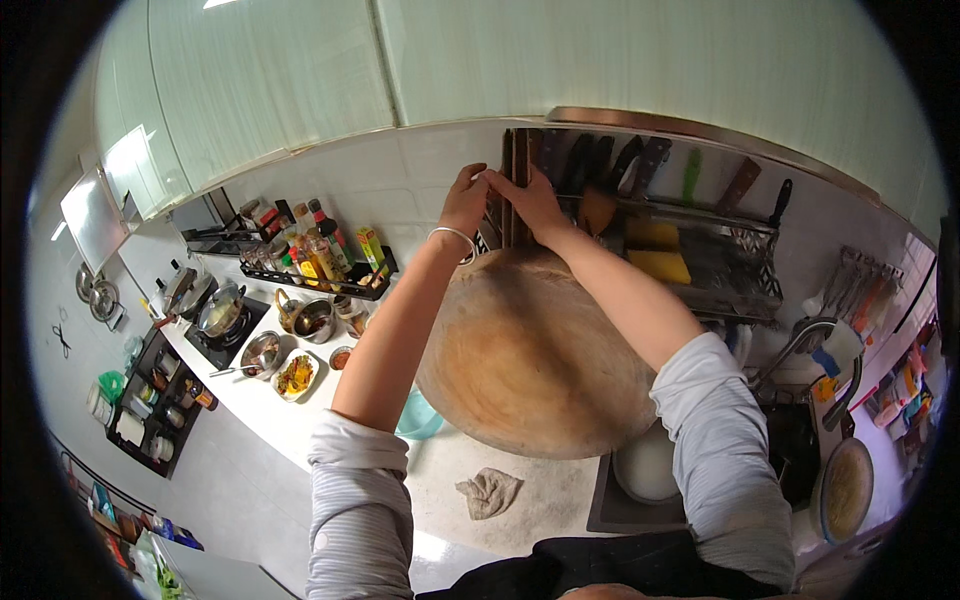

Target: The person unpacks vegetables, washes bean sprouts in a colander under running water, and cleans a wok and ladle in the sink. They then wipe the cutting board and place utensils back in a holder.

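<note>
My right hand (536, 206) grips narrow upright wooden boards (516, 225) seen edge-on against the back wall, its thumb laid across their edges. Just left of them, my left hand (463, 202) is raised with bent fingers close to the right thumb. What those fingers touch is hidden. Below both hands, a large round wooden chopping board (540, 360) leans tilted over the counter. A crumpled grey-brown cloth (489, 493) lies in front of it on the white counter (442, 529).
A knife rack (697, 214) and yellow sponges (660, 251) are right of the boards. A sink (600, 502) holds a bowl (649, 472), beside a curved faucet (795, 337). Leftward are a seasoning shelf (315, 274), a plate of food (295, 375) and a stove (247, 330). Green cabinets (585, 60) hang overhead.
</note>
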The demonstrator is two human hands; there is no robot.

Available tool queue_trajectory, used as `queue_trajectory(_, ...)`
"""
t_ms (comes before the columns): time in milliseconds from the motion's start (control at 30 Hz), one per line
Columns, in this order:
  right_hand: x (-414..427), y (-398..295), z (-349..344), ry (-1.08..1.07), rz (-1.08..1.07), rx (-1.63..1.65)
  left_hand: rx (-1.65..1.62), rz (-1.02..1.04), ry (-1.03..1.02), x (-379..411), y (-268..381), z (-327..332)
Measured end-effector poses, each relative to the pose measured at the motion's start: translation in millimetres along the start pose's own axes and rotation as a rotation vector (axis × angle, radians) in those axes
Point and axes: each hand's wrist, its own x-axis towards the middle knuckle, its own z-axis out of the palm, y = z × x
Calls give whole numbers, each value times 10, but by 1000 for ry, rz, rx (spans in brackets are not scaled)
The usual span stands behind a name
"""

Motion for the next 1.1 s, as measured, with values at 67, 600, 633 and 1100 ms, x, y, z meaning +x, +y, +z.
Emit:
queue_trajectory(67, 60, 35, -50, -55, 97, -31, 44, 42, 15, 46, -55, -47)
queue_trajectory(600, 87, -370, 43, -124, -151, -510, 144, 70, -118, -231, 69, -509)
queue_trajectory(633, 141, -325, 9, -101, -195, -344, 149, 96, -109, -334, 71, -580)
queue_trajectory(1100, 95, -349, 427, -10, -180, -821, -32, 64, 82, -2776, 140, -2646)
